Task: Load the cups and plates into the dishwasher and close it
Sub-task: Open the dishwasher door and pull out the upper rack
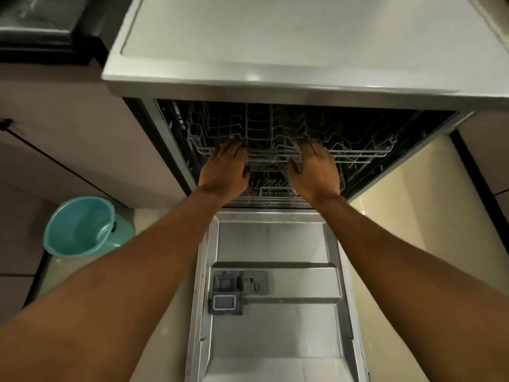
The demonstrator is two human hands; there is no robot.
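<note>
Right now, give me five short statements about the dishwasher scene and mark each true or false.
1. The dishwasher door is shut. False: it lies folded down, open.
2. Both hands, left hand and right hand, are on the front of the upper rack. True.
3. The upper rack is full of plates. False: no dishes show in it.
4. A teal bucket stands on the floor to the left. True.
5. The right hand holds a cup. False: it holds no cup.

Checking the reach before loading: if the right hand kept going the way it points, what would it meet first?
Probably the upper rack: the right hand already has its fingers at the front wires; contact is unclear.
</note>
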